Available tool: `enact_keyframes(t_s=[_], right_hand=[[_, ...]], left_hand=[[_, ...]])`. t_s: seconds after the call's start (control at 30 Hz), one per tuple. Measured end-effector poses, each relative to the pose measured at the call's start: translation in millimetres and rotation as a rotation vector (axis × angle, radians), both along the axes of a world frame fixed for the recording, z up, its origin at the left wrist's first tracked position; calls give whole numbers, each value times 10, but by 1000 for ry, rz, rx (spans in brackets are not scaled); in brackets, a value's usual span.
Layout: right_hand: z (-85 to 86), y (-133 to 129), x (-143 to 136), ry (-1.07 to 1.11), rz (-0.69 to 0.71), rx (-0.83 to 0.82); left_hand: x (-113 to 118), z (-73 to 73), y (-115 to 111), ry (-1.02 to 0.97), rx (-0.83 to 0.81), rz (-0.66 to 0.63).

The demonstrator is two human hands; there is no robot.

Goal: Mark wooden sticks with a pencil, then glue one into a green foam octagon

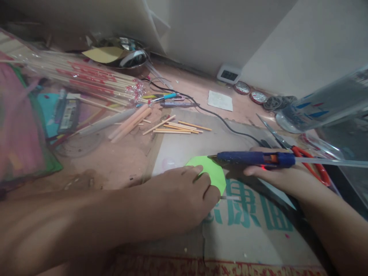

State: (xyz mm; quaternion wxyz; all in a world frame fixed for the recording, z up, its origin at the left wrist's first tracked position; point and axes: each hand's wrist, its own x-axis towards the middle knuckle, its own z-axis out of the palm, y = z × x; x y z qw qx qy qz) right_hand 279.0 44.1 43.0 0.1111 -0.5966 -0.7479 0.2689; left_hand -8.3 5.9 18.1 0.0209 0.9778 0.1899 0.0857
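Note:
My left hand (184, 195), its fingers curled, holds a bright green piece of paper (217, 174) against the board. A thin pale stick (228, 197) shows beside its knuckles; whether the hand grips it too is hidden. My right hand (284, 178) is closed around a blue hot glue gun (241, 158) with a small red light. The gun's nozzle (213, 157) lies at the upper edge of the green paper. From the gun's rear, a clear glue stick (330, 161) extends to the right.
Several short wooden sticks (178, 128) lie beyond the paper. A black cord (215, 111) runs across the table. Red-handled scissors (309, 163) and a large clear bottle (316, 107) are at the right. Bagged sticks (94, 76) and coloured material (23, 130) fill the left.

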Motion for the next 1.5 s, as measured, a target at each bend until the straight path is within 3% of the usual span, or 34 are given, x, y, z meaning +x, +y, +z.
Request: enact_keyframes(t_s=[0.23,0.57,0.93,1.27,1.5], right_hand=[[16,27,31,-1,41,-4],[6,39,68,-23,14,-29],[98,26,-46,-23,-22,-75],[129,-9,-67,-61,-85,-104],[201,-57,-49,-140,29,-50]], left_hand=[[18,-98,18,-64,9,51],[20,-89,11,-51,89,38],[13,-59,26,-33,0,23],[27,-62,30,-8,33,35],[36,-63,35,3,35,28]])
